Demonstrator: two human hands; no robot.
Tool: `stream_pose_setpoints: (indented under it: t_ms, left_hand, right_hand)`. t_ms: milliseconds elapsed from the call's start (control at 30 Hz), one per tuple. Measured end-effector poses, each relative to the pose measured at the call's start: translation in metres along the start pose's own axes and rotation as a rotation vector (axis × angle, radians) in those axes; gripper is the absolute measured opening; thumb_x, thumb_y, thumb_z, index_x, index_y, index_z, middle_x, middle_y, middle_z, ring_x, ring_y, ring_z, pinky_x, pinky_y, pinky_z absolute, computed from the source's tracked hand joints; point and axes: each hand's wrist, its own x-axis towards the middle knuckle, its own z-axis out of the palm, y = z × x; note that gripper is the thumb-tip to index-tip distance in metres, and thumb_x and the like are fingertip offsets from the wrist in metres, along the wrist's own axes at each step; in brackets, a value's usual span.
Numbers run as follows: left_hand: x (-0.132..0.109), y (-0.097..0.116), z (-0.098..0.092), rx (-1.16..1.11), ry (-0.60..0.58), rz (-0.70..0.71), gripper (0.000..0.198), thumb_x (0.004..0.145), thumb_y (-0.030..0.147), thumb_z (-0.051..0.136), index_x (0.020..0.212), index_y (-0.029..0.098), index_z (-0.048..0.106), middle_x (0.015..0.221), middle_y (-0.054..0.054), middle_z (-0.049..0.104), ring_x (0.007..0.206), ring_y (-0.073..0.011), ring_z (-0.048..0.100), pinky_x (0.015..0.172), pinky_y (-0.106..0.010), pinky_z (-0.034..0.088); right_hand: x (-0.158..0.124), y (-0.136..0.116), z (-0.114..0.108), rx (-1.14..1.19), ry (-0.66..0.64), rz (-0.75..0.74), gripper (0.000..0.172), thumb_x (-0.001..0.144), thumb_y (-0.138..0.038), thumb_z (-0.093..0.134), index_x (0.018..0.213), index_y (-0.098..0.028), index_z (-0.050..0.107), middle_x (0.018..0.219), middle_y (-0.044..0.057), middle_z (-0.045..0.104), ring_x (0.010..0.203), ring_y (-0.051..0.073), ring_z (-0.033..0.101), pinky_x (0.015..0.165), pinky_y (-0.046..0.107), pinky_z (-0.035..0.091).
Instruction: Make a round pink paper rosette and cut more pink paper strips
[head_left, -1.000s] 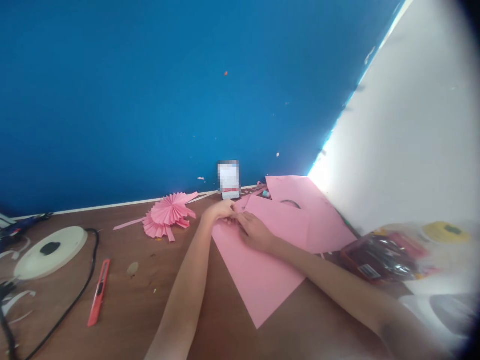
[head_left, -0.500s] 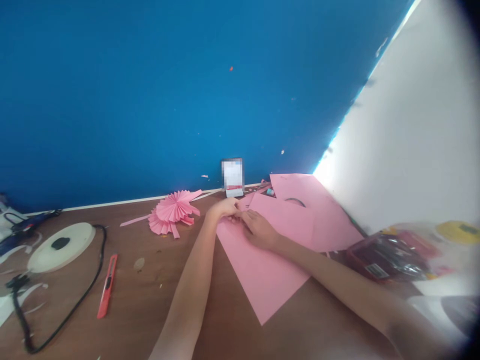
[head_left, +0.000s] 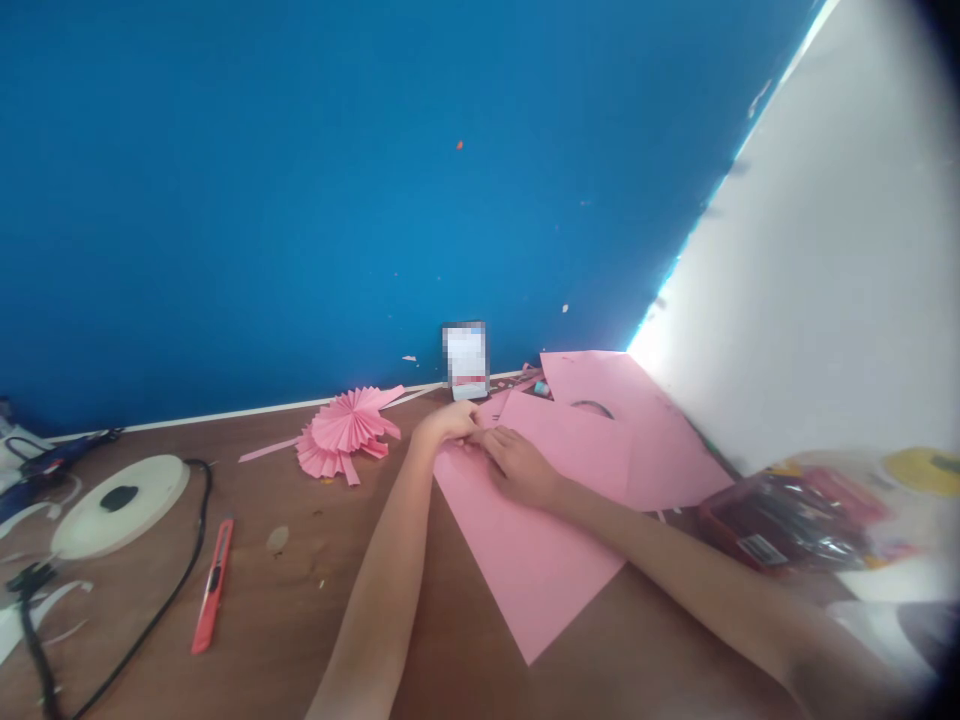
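A large sheet of pink paper (head_left: 517, 560) lies aslant on the brown table, one corner pointing towards me. At its far left part my left hand (head_left: 453, 424) is closed, the wrist bent and the fingers curled at the paper. My right hand (head_left: 521, 465) rests on the sheet from the right, its fingers together and closed at the paper. The fingertips of both hands meet, and the bit of paper between them is mostly hidden. Left of my hands sits a pleated pink paper rosette (head_left: 349, 425) with loose strip ends.
A red box cutter (head_left: 213, 588) lies at left, near a pale round disc (head_left: 120, 505) and black cable (head_left: 191, 570). A phone-like screen (head_left: 466, 358) leans against the blue wall. More pink sheets (head_left: 667, 450) and a plastic-wrapped pack (head_left: 787, 520) are at right.
The view has tilted slightly, so everything sits a little lower in the frame. Both hands stay at the same spot on the pink paper, with barely any finger movement.
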Motion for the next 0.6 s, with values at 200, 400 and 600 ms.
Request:
stream_pose_setpoints:
  t_ms: [200, 400, 600]
  left_hand:
    - [0.0012, -0.0007, 0.0010, -0.005, 0.001, 0.004, 0.019, 0.056, 0.006, 0.054, 0.073, 0.015, 0.055, 0.050, 0.000, 0.059, 0.041, -0.0105, 0.051, 0.039, -0.018, 0.035]
    - [0.0021, -0.0020, 0.0000, 0.020, 0.003, -0.005, 0.018, 0.058, 0.007, 0.053, 0.074, 0.015, 0.055, 0.051, 0.000, 0.059, 0.043, -0.0110, 0.052, 0.039, -0.018, 0.036]
    - [0.0039, -0.0048, -0.0014, 0.065, 0.010, 0.013, 0.014, 0.062, 0.012, 0.052, 0.076, 0.015, 0.057, 0.054, 0.000, 0.059, 0.043, -0.0106, 0.051, 0.038, -0.019, 0.036]
  right_hand:
    - [-0.0004, -0.0011, -0.0003, 0.004, -0.002, 0.013, 0.047, 0.075, -0.003, 0.041, 0.118, -0.017, 0.048, 0.111, 0.009, 0.060, 0.096, 0.022, 0.050, 0.082, 0.035, 0.039]
    - [-0.0001, -0.0021, -0.0021, -0.009, -0.004, 0.006, 0.046, 0.075, -0.003, 0.042, 0.118, -0.017, 0.049, 0.108, 0.010, 0.061, 0.095, 0.023, 0.050, 0.080, 0.035, 0.039]
    - [-0.0005, -0.0025, -0.0026, -0.003, -0.003, -0.015, 0.047, 0.078, -0.002, 0.041, 0.121, -0.017, 0.048, 0.119, 0.010, 0.059, 0.099, 0.023, 0.051, 0.084, 0.036, 0.039]
